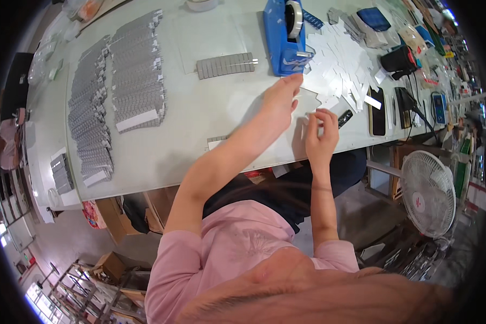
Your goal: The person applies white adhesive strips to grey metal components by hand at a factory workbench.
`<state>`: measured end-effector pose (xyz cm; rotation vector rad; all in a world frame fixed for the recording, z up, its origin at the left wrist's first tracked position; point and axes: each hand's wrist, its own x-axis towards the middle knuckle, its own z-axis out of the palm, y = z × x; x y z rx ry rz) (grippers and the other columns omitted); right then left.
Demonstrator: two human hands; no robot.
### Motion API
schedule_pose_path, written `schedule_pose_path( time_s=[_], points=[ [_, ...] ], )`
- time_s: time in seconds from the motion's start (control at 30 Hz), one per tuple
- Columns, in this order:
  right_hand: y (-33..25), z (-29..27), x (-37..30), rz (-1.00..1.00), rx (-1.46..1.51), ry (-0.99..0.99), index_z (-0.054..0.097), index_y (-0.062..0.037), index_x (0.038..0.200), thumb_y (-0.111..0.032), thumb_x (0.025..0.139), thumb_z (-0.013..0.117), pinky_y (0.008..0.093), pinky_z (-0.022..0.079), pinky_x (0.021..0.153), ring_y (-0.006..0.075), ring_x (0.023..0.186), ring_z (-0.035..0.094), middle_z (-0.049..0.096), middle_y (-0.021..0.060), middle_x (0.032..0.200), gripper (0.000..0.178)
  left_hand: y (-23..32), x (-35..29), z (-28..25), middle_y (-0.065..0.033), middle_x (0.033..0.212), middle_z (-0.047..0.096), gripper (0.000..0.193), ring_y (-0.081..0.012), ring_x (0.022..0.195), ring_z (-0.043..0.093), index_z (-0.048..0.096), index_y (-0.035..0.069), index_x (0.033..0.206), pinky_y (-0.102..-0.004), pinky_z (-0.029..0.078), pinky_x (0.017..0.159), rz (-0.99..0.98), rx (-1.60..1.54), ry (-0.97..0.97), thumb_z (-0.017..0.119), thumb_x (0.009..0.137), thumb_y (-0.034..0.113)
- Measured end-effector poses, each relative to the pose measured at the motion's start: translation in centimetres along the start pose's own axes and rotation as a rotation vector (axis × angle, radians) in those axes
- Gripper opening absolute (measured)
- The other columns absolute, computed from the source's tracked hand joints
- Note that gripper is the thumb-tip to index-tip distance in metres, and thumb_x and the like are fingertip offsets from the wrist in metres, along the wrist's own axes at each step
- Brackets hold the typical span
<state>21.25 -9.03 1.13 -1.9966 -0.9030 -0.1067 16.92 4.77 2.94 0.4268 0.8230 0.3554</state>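
Note:
My left hand (281,100) is at the near end of a blue tape dispenser (277,40), its fingers drawn together. Closer to me, my right hand (322,135) is curled with thumb and fingertips bent toward each other. Anything in either hand is too small to make out. A roll of tape (294,20) sits in the dispenser. Beyond my left forearm lies a flat row of grey pieces (225,66) with clear tape sticking out at its right end. A white strip (216,143) on another grey piece is partly hidden by that forearm.
Long overlapping stacks of grey rows (137,70) cover the table's left side. Loose white paper slips (343,62) are heaped right of the dispenser. A small black object (345,118), a phone (377,113) and cables lie at the right. A white fan (428,193) stands off the table edge.

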Motion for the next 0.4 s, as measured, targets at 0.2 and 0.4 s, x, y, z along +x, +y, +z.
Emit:
schedule_pose_path(
  time_s=[0.2, 0.4],
  points=[
    [-4.9, -2.7, -3.0, 0.215, 0.371, -0.257, 0.068, 0.0024, 0.095, 0.002, 0.087, 0.066, 0.0229, 0.05, 0.068, 0.0096, 0.074, 0.064, 0.069, 0.0069, 0.083, 0.008, 0.6, -10.7, -5.5, 0.0013, 0.094, 0.062, 0.011, -0.0056, 0.089, 0.055, 0.062, 0.004, 0.101, -0.0223, 0.043, 0.078, 0.437, 0.058, -0.055, 0.066, 0.091, 0.003],
    [-5.4, -2.6, -4.5, 0.041, 0.306, -0.384, 0.074, -0.0048, 0.105, 0.005, 0.085, 0.067, 0.027, 0.052, 0.068, 0.0201, 0.075, 0.067, 0.07, 0.0099, 0.086, 0.023, -0.4, -15.5, -16.1, 0.0002, 0.098, 0.062, 0.02, -0.0082, 0.093, 0.059, 0.058, 0.006, 0.106, -0.0229, 0.046, 0.084, 0.407, 0.598, -0.099, 0.069, 0.089, 0.002]
  ],
)
